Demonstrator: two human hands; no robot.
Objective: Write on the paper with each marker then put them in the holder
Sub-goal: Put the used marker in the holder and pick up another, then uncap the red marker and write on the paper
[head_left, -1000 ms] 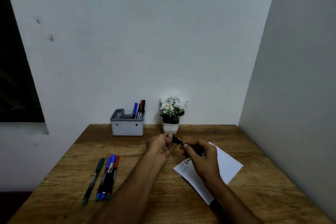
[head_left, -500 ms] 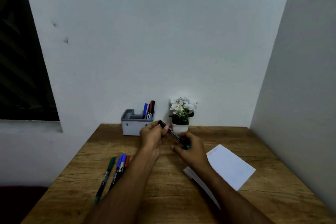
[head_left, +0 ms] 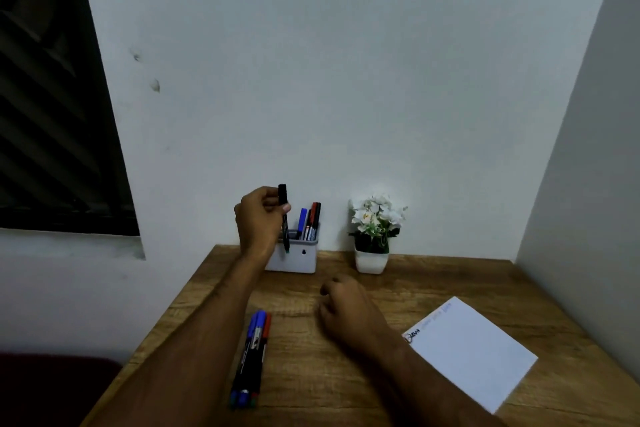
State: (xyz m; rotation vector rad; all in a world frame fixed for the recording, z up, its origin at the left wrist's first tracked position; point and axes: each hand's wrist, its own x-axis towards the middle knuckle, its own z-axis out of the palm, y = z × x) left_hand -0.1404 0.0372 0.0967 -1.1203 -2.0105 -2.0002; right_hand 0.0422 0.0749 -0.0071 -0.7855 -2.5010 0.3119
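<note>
Markers are split between three places, which gives a fair read of progress. One black-bodied marker [head_left: 284, 215] hangs nearly upright in the left hand [head_left: 258, 218], pinched between thumb and curled fingers near its top end, its lower tip just above or at the rim of the grey holder [head_left: 294, 258] at the far side of the surface [head_left: 433, 277]. Whether that tip has entered the holder I cannot tell. It looks capped, though this is hard to make out.

Several markers [head_left: 310, 220], blue, red and dark among them, already stand in the holder's right part. A bundle of remaining markers [head_left: 252, 357], blue and red caps showing, lies side by side on the near left of the surface, partly hidden by the left forearm, so their count is uncertain.

Across on the near right lies the paper [head_left: 474, 354], with a dark scribble at its left corner and faint bluish writing along its far edge. The right hand [head_left: 349, 312] rests over the middle of the surface, fingers loosely curled and holding nothing, just left of the paper.

My judgement is that the task is roughly midway: some markers are done and stowed, one is at the point of being dropped in, and the bundle has yet to be written with and stowed.
</note>
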